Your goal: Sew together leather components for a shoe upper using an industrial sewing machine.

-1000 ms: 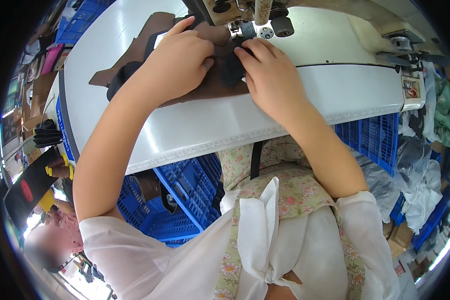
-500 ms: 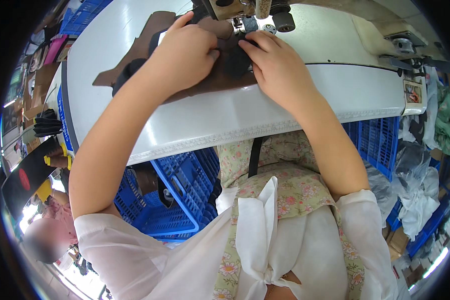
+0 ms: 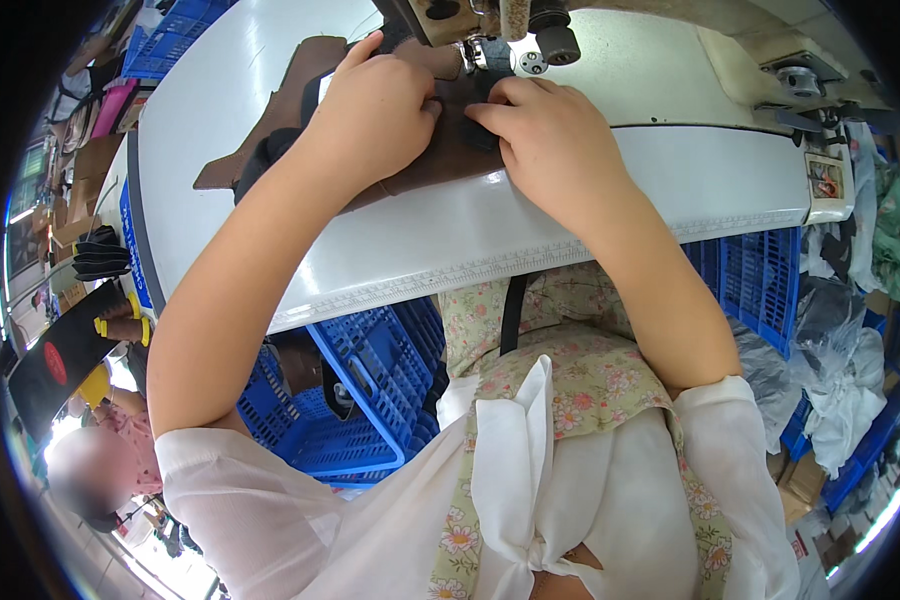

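Observation:
A brown piece (image 3: 298, 92), leather-like with black lining parts, lies on the white sewing machine table under both hands. My left hand (image 3: 380, 120) presses on it with curled fingers, the index finger stretched toward the far side. My right hand (image 3: 555, 140) is closed, thumb and index finger pinching a black flap (image 3: 479, 134) at the right part of the piece. Just beyond the fingertips stands the presser foot (image 3: 470, 56) of the sewing machine (image 3: 450, 18), a dark strip beside it. The thumb side of my left hand hides part of the piece.
Below the table edge, marked with a ruler scale (image 3: 450, 265), blue plastic crates (image 3: 370, 370) stand at left, another crate (image 3: 755, 285) at right. Clear plastic bags (image 3: 835, 370) hang at far right. Another person (image 3: 125, 440) sits at far left.
My right fingers have drawn back from the presser foot toward me. Less black and more brown shows between my hands. The brown piece has shifted slightly right and nearer.

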Available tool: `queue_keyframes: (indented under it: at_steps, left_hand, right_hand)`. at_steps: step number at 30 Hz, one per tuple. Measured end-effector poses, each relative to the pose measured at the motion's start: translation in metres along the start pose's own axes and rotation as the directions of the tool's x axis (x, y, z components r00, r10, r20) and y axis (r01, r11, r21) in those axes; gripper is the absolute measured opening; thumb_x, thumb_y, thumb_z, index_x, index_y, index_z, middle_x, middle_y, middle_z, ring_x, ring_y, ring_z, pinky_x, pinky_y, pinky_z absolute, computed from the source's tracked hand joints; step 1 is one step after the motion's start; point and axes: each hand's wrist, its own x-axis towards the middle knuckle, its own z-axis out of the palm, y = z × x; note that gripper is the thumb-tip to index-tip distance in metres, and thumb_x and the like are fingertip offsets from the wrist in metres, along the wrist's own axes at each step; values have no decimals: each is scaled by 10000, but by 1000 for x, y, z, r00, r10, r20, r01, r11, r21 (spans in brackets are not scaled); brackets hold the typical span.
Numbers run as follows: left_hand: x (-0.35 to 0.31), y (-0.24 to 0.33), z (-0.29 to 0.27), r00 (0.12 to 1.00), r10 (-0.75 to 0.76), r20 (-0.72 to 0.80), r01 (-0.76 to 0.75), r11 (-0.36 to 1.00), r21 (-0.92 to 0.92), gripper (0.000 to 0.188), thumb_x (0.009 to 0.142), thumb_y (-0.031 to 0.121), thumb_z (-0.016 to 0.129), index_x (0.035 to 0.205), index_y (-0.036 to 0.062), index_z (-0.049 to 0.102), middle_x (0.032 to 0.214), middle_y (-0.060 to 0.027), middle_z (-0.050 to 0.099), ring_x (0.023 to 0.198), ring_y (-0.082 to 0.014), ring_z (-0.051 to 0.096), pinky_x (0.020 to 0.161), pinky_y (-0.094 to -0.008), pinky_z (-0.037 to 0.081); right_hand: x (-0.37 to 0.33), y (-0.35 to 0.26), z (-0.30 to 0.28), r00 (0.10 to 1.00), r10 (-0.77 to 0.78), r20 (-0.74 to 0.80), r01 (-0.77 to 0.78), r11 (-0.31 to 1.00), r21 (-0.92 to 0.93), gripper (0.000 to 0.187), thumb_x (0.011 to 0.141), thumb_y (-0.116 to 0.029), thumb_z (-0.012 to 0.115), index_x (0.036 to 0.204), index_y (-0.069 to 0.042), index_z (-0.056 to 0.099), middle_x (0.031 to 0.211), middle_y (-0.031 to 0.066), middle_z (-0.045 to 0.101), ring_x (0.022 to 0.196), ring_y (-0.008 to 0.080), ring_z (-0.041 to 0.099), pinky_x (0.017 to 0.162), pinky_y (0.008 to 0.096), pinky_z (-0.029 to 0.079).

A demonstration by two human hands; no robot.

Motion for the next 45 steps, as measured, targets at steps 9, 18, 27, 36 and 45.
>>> queue_keyframes:
  at_steps: [9,18,27,36,45]
  left_hand:
    - [-3,1,0,999,29,-42,-29,999,-14,151,856,139,622,813,8,683,820,-117,653,930,-295,618,1151,-465,294]
    - [2,8,2,994,8,-108,-12,1000,-29,136,843,130,629,809,19,699,760,-124,655,848,-289,635,1147,-447,310]
    - [4,7,7,984,-51,-169,47,999,-27,164,857,160,637,781,24,688,729,-125,656,789,-289,638,1154,-430,305]
    - [4,16,-4,992,-90,-91,82,993,-91,197,775,200,717,817,10,688,730,-126,667,792,-288,637,1102,-403,348]
    - [0,15,3,981,-38,-190,30,999,-44,219,740,197,751,855,20,692,818,-126,680,884,-295,638,1108,-411,326]
  right_hand:
    - [-7,1,9,998,60,-35,-58,996,68,229,808,-67,621,999,-96,743,918,55,638,920,250,636,770,392,533]
    - [-6,11,9,996,74,-56,-66,989,130,249,791,-37,627,1009,-80,740,972,56,653,932,255,639,788,386,535]
    - [-2,19,9,996,57,-72,-45,986,158,235,797,-24,606,983,-72,741,950,68,665,894,278,646,779,398,532]
    - [0,18,1,999,50,-9,-47,986,162,238,747,-34,645,964,-73,734,933,62,673,907,276,652,811,416,520]
    - [-5,12,8,995,87,-38,-78,978,194,209,760,-63,654,954,-66,731,961,76,666,956,264,643,838,411,520]
